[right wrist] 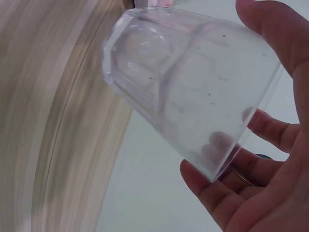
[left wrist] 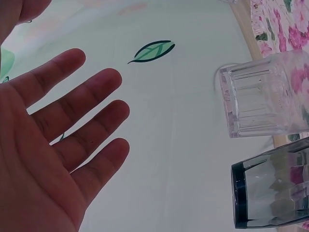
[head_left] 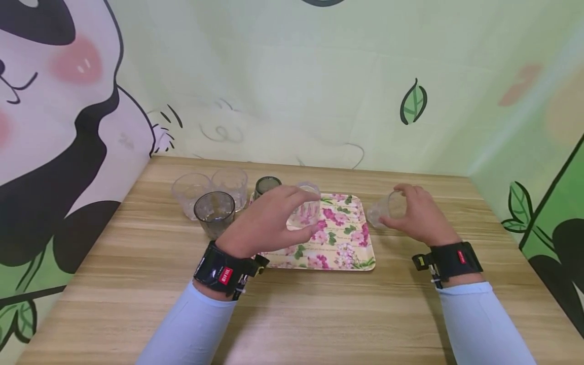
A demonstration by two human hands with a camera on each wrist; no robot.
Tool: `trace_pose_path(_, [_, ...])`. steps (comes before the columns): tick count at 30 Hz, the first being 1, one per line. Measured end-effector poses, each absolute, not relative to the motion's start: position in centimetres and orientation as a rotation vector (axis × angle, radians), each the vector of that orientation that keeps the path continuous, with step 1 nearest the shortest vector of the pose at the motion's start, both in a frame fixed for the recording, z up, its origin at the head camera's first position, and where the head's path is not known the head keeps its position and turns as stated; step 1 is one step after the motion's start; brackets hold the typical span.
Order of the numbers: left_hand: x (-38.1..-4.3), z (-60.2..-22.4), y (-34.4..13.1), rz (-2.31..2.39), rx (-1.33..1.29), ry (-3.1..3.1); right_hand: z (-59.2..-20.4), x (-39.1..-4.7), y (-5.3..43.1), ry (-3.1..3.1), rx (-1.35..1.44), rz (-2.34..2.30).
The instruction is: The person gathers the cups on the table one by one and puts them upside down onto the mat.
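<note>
My right hand [head_left: 422, 215] holds a clear faceted tumbler [head_left: 388, 209] just right of the tray, thumb on one side and fingers on the other, near its rim. The tumbler is tilted, its base pointing left. My left hand [head_left: 269, 220] is over the flowered tray [head_left: 351, 261]; its fingers [left wrist: 91, 92] are spread and hold nothing in the left wrist view. Beyond them a second clear tumbler [left wrist: 256, 99] stands upside down on the tray. Beside it is an upside-down smoky grey tumbler [left wrist: 270, 188], partly hidden behind my left hand in the head view.
Left of the tray, a smoky grey tumbler [head_left: 214, 210] and two clear ones, a left clear tumbler [head_left: 184, 195] and a rear clear tumbler [head_left: 232, 185], stand close together, mouths up. A printed backdrop [head_left: 296, 101] rises behind the wooden table [head_left: 319, 319].
</note>
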State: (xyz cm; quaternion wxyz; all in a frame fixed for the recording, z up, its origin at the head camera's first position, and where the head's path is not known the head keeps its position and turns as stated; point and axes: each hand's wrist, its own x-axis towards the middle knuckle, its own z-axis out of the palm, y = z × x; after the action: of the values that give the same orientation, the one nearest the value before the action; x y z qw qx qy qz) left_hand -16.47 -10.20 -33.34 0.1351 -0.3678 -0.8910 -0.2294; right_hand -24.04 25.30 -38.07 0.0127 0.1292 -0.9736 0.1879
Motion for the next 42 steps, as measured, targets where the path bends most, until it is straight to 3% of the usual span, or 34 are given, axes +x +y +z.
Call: trace_pose_path(42, [-16.8,-33.5,-10.4,-0.689,-1.128,-2.454,-34.4,-18.8,21.9,-2.377,0.669,0.872])
